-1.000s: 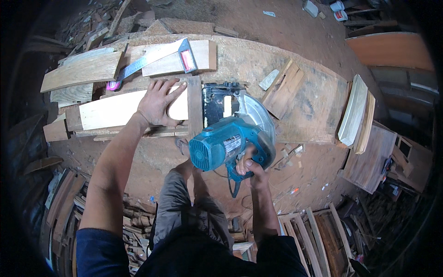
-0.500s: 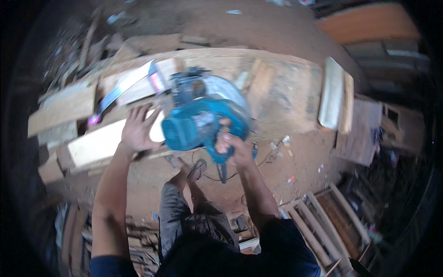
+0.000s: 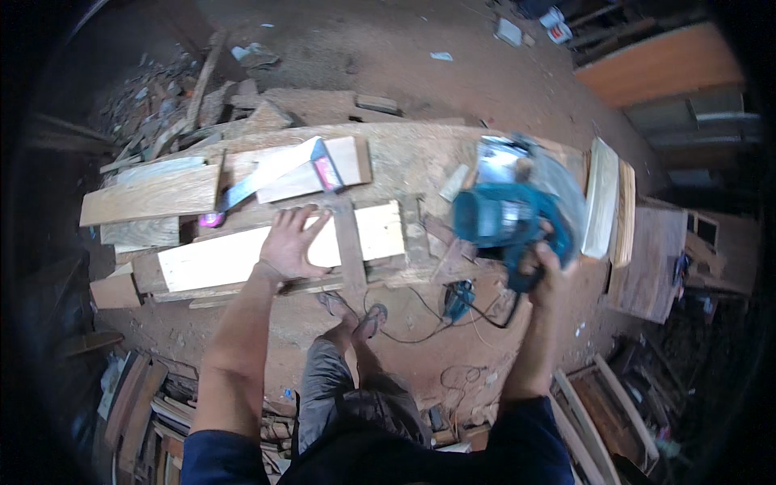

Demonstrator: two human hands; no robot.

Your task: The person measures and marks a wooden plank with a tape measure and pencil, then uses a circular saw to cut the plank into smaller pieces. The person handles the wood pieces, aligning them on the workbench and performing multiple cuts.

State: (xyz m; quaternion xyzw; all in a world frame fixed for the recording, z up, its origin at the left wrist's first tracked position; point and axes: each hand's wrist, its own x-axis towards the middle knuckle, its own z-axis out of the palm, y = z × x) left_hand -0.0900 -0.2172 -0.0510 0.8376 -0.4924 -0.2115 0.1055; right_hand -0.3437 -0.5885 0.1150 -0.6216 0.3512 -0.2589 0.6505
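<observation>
A pale, light-coloured board (image 3: 212, 263) lies lengthwise on the wooden workbench (image 3: 412, 153). Spread flat over its middle is my left hand (image 3: 293, 242), fingers apart. Just right of that hand, a brown wooden strip (image 3: 349, 246) crosses the board. My right hand (image 3: 543, 260) is wrapped round the rear handle of a teal circular saw (image 3: 493, 214), over the right part of the bench. Motion blurs the saw's right side, and whether it touches the bench I cannot tell. Behind the board are a metal square (image 3: 271, 172) and a small pink item (image 3: 212, 220).
Wood offcuts (image 3: 149, 194) crowd the bench's left end; two upright-looking pieces (image 3: 602, 198) stand at its right end. Below the front edge, a second teal tool (image 3: 458, 299) sits by dark cables (image 3: 416, 335) on the dirt floor. Wooden frames (image 3: 606, 404) lie at lower right.
The saw, in my right hand, has moved right, away from my left hand, uncovering the brown strip and the board's right end. My left hand remains on the board. The view has shifted.
</observation>
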